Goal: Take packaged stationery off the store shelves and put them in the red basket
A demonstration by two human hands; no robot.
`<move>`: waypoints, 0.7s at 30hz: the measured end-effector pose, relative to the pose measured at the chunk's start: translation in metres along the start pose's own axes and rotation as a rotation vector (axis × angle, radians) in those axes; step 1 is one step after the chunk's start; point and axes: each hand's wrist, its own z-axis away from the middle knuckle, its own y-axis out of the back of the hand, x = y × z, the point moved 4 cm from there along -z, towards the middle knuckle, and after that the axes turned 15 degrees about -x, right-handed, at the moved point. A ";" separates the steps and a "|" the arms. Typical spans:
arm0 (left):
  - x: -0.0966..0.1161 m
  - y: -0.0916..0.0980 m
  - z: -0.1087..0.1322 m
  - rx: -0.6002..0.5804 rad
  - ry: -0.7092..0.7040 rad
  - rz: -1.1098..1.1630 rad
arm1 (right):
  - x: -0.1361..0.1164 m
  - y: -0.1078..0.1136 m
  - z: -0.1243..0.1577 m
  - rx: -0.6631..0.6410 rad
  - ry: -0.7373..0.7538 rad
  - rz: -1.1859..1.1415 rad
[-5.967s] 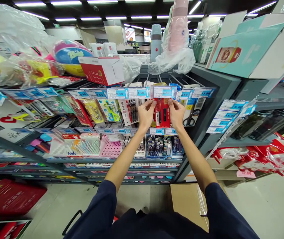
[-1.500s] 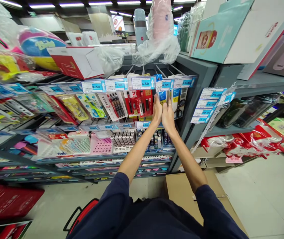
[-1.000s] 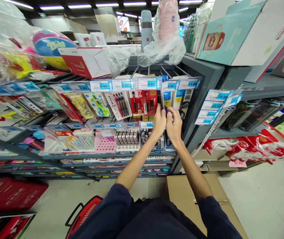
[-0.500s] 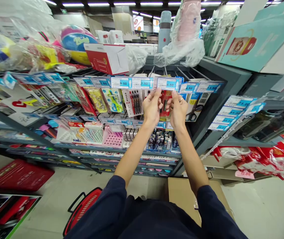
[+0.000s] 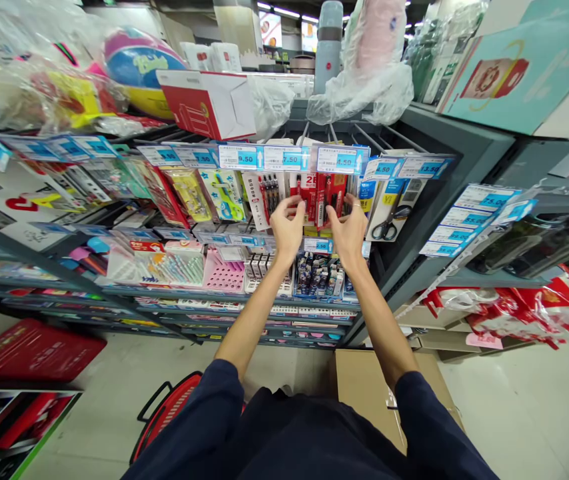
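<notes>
Red card-backed pen packs (image 5: 325,197) hang on a hook below a blue and white price tag marked 4.50 (image 5: 338,160). My left hand (image 5: 287,227) is raised to the left side of these packs, fingers curled against them. My right hand (image 5: 348,229) presses on their right side, a ring on one finger. Both hands seem to pinch the hanging packs between them. A pack of dark pens (image 5: 267,197) hangs just left, and scissors (image 5: 387,223) hang to the right.
Grey metal shelving (image 5: 464,143) carries hooks of stationery and a row of price tags. Boxes, a ball and plastic-wrapped goods sit on top. A cardboard box (image 5: 369,393) and a red basket (image 5: 167,417) stand on the floor by my legs.
Both hands moved left from the blue packs to the red pen packs, rose to the 4.50 price tag, then dropped a little onto the packs themselves.
</notes>
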 end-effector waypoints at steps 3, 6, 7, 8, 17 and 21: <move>0.000 -0.016 -0.002 -0.054 -0.001 -0.043 | 0.000 -0.007 -0.009 -0.008 -0.002 0.029; 0.004 -0.030 -0.003 -0.076 -0.042 -0.136 | -0.003 -0.008 -0.010 0.017 -0.001 0.066; 0.006 -0.033 -0.003 -0.082 -0.060 -0.172 | -0.004 -0.008 -0.008 0.028 0.000 0.089; 0.006 -0.035 -0.004 -0.090 -0.073 -0.205 | -0.005 -0.007 -0.007 0.039 -0.002 0.112; 0.010 -0.036 -0.008 -0.151 -0.052 -0.269 | -0.012 -0.013 -0.019 -0.018 -0.093 0.070; 0.028 -0.018 0.062 -0.029 -0.074 -0.164 | -0.026 -0.009 0.036 -0.068 -0.024 -0.043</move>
